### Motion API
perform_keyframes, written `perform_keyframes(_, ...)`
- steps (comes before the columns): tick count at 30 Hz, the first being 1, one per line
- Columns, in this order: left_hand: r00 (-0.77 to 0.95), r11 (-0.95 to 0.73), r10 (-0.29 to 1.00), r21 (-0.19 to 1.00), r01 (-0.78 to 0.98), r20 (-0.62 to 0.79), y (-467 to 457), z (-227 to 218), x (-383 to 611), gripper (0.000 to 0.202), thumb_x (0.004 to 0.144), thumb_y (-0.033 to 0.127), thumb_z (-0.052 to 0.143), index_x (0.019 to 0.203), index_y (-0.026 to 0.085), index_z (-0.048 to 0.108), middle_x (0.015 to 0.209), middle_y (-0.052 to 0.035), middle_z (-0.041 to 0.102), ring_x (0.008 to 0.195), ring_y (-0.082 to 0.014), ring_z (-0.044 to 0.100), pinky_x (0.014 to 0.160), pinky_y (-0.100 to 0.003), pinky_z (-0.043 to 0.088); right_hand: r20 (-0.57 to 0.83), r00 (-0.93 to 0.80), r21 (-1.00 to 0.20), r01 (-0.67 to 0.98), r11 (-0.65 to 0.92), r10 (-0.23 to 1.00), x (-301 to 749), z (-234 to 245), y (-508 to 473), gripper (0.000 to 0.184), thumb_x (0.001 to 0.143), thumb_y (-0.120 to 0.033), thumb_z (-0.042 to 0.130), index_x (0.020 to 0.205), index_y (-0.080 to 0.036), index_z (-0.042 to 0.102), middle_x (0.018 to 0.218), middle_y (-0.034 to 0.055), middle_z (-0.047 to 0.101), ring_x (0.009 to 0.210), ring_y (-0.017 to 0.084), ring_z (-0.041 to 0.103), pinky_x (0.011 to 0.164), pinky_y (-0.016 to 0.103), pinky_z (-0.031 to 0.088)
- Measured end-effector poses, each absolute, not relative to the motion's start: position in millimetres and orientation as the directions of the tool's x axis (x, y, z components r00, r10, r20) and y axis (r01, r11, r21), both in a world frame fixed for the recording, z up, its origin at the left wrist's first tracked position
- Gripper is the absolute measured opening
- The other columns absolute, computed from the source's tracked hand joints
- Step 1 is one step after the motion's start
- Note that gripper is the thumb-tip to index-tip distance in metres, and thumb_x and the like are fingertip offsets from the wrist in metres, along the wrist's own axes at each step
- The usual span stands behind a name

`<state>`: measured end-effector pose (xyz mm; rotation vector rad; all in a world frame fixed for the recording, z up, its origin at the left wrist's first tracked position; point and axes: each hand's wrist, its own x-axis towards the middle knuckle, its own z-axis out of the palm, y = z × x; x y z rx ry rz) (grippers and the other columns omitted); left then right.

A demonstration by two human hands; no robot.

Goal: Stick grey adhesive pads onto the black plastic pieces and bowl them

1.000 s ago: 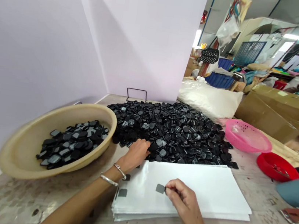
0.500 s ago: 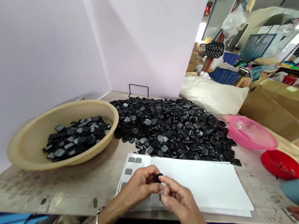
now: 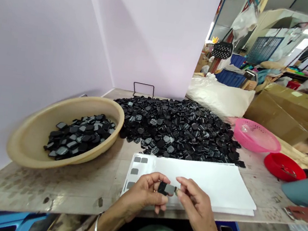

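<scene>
My left hand point(image 3: 147, 193) is closed on a small black plastic piece point(image 3: 162, 187), held between thumb and fingers above the white sheets. A grey rounded sticker point(image 3: 170, 189) lies against the right side of that piece. Its far end is pinched by the thumb and a finger of my right hand point(image 3: 195, 201); a small dark bit shows at those fingertips, too small to name. Under both hands rests a stack of white sheets point(image 3: 202, 176), with several grey stickers point(image 3: 134, 171) along the left edge of the top one.
Behind the sheets spreads a large heap of black plastic pieces point(image 3: 180, 130). A beige basin point(image 3: 23, 147) at left holds more pieces with grey faces. On the right are a pink basket point(image 3: 257, 135), a red bowl point(image 3: 272, 170) and a cardboard box point(image 3: 294, 116). Pale panels point(image 3: 153, 35) stand behind.
My hands have moved slightly apart. The black piece is now turned so that it shows between them, and the grey sticker has come into view. The camera view has shifted a little.
</scene>
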<state>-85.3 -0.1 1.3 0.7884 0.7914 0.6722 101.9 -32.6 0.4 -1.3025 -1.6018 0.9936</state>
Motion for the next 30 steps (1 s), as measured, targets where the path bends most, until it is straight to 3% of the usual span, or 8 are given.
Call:
perform_keyframes(3, 0.529, 0.562, 0.765, 0.781, -0.272, -0.366, -1.6, 4.4, -83.4, 0.044, 0.063, 0.017, 0.078, 0.1, 0.013, 0.054, 0.086, -0.0063, 0.069, 0.056, -0.0102, 0.064, 0.047, -0.017, 0.046, 0.248, -0.132, -0.835, 0.473, 0.281, 0.96, 98.7, -1.4, -30.6, 0.022, 0.093, -0.024, 0.047, 0.109, -0.022, 0.061, 0.084, 0.0019, 0.059, 0.075, 0.015, 0.058, 0.066, 0.025, 0.045)
perform_keyframes(6, 0.533, 0.569, 0.765, 0.766, -0.3, -0.36, -1.6, 5.9, -82.1, 0.043, 0.063, 0.015, 0.077, 0.099, 0.013, 0.054, 0.085, -0.0057, 0.069, 0.056, -0.0103, 0.064, 0.047, -0.017, 0.046, 0.288, -0.172, -0.794, 0.507, 0.336, 0.942, 96.3, -2.1, -29.1, 0.021, 0.094, -0.021, 0.044, 0.109, -0.022, 0.059, 0.085, 0.0026, 0.06, 0.075, 0.015, 0.059, 0.066, 0.025, 0.045)
perform_keyframes(13, 0.503, 0.568, 0.777, 0.765, -0.302, -0.378, 1.4, 3.2, -77.6, 0.041, 0.062, 0.013, 0.077, 0.097, 0.012, 0.055, 0.066, 0.0003, 0.065, 0.053, -0.0118, 0.063, 0.046, -0.017, 0.046, 0.28, -0.218, -0.777, 0.521, 0.354, 0.935, 94.2, -1.5, -28.4, 0.019, 0.095, -0.018, 0.041, 0.101, -0.023, 0.058, 0.086, 0.0022, 0.059, 0.077, 0.015, 0.058, 0.068, 0.027, 0.043)
perform_keyframes(20, 0.515, 0.588, 0.763, 0.75, -0.304, -0.389, 3.7, 4.2, -76.3, 0.041, 0.061, 0.011, 0.076, 0.097, 0.012, 0.055, 0.07, -0.0019, 0.067, 0.053, -0.0118, 0.063, 0.046, -0.018, 0.046, 0.346, -0.215, -0.795, 0.45, 0.407, 0.913, 96.4, -5.0, -25.8, 0.02, 0.095, -0.015, 0.042, 0.107, -0.024, 0.056, 0.088, 0.0016, 0.059, 0.079, 0.014, 0.058, 0.069, 0.026, 0.044)
perform_keyframes(30, 0.494, 0.561, 0.783, 0.773, -0.298, -0.378, 2.8, 1.6, -77.0, 0.038, 0.062, 0.012, 0.075, 0.096, 0.012, 0.057, 0.066, -0.0004, 0.064, 0.054, -0.0125, 0.063, 0.046, -0.018, 0.046, 0.313, -0.224, -0.767, 0.513, 0.384, 0.923, 94.2, -7.9, -28.2, 0.02, 0.095, -0.016, 0.041, 0.104, -0.025, 0.056, 0.088, 0.001, 0.058, 0.078, 0.014, 0.057, 0.068, 0.026, 0.043)
